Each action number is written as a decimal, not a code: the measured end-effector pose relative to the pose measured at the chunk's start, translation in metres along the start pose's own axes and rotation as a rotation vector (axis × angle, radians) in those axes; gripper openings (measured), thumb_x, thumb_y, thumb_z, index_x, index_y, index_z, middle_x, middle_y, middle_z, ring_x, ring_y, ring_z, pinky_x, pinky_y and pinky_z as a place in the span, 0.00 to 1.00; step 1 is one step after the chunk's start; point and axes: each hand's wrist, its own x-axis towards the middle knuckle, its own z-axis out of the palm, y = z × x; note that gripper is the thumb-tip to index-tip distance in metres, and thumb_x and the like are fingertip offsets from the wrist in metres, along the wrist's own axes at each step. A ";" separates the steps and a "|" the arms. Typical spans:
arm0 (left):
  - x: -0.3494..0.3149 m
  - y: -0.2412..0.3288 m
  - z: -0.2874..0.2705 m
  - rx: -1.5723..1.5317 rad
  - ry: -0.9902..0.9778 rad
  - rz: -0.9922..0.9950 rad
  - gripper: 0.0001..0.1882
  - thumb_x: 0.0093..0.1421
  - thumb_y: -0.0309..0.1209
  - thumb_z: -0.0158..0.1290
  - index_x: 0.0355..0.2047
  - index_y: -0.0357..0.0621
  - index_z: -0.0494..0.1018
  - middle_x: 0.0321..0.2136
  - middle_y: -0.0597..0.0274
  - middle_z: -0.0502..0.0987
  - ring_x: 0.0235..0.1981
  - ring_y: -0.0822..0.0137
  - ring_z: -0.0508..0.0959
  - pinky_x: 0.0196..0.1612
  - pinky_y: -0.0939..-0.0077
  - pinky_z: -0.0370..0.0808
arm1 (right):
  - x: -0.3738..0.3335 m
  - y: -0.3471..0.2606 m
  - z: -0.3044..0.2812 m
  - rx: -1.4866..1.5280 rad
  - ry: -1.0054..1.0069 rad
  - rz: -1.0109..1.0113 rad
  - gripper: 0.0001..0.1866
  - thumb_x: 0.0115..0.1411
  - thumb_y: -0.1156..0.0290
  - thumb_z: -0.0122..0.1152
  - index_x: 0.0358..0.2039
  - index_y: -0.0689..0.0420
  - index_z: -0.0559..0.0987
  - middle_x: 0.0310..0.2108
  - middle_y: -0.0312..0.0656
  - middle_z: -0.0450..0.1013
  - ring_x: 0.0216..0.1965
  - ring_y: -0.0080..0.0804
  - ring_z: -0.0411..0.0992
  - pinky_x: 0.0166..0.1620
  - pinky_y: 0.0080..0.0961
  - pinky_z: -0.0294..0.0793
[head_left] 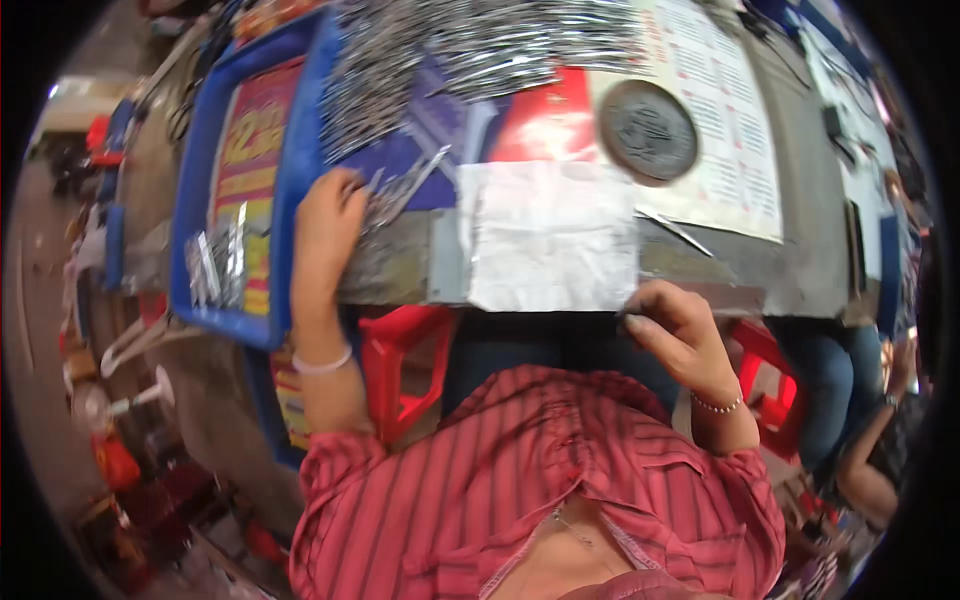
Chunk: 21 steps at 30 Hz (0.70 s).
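Note:
My left hand (333, 222) is beside the right rim of a blue tray (305, 120), fingers curled next to a few loose, slender silver metal pieces (400, 192) that look like tweezers. Whatever its fingertips may hold is hidden. At the bench's front edge my right hand (680, 335) is closed in a pinch, with a small dark bit at its fingertips that I cannot make out. That hand is by the lower right corner of a crumpled white sheet (552, 235), which lies flat between my hands. Right of the sheet lies one pointed silver piece (675, 230).
A big heap of slender silver pieces (480, 45) covers the far bench. A round dark dish (648, 130) stands on a printed paper sheet (745, 150). Clear plastic packets (220, 265) lie in the tray. Red stools (405, 370) stand below; another person's arm (865, 460) shows at right.

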 end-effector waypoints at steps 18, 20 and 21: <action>-0.022 0.004 -0.007 0.019 0.014 -0.073 0.10 0.55 0.27 0.52 0.36 0.35 0.72 0.32 0.46 0.75 0.33 0.50 0.76 0.37 0.65 0.72 | 0.160 -0.011 -0.123 -1.313 0.248 -0.194 0.09 0.50 0.70 0.58 0.28 0.63 0.74 0.29 0.53 0.74 0.37 0.52 0.72 0.40 0.43 0.70; -0.016 0.000 -0.008 0.020 -0.002 -0.033 0.10 0.53 0.27 0.52 0.35 0.35 0.72 0.31 0.45 0.75 0.34 0.48 0.76 0.37 0.63 0.72 | 0.169 -0.011 -0.126 -1.375 0.236 -0.192 0.09 0.47 0.73 0.58 0.28 0.63 0.75 0.29 0.55 0.73 0.36 0.54 0.71 0.41 0.42 0.70; -0.014 -0.003 -0.007 0.024 -0.014 -0.020 0.10 0.52 0.27 0.52 0.33 0.35 0.72 0.30 0.44 0.75 0.33 0.47 0.76 0.36 0.62 0.72 | 0.170 -0.017 -0.124 -1.393 0.207 -0.146 0.09 0.46 0.73 0.58 0.28 0.64 0.75 0.29 0.56 0.72 0.36 0.54 0.71 0.41 0.43 0.70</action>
